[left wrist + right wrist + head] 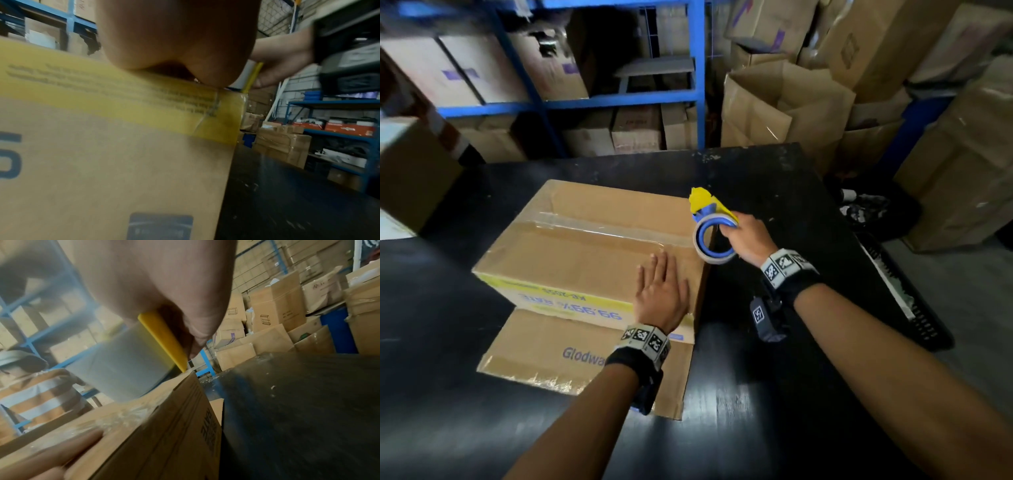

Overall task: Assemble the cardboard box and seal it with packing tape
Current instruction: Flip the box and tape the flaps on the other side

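A brown cardboard box (571, 253) with yellow and blue print stands on the black table (774, 377), its top flaps closed and a strip of clear tape (599, 228) running along the seam. My left hand (662, 294) lies flat on the box top near its right front corner, fingers straight. My right hand (748, 238) grips a blue and yellow tape dispenser (714, 233) at the box's right edge, at the end of the strip. The roll (125, 366) shows just above the box edge (185, 386) in the right wrist view. A bottom flap (585, 356) sticks out toward me.
Blue metal shelving (599, 99) with cartons stands behind the table. Open and stacked cardboard boxes (787, 102) crowd the back right. A black crate (907, 294) sits at the table's right edge. Another box (410, 171) stands at the left.
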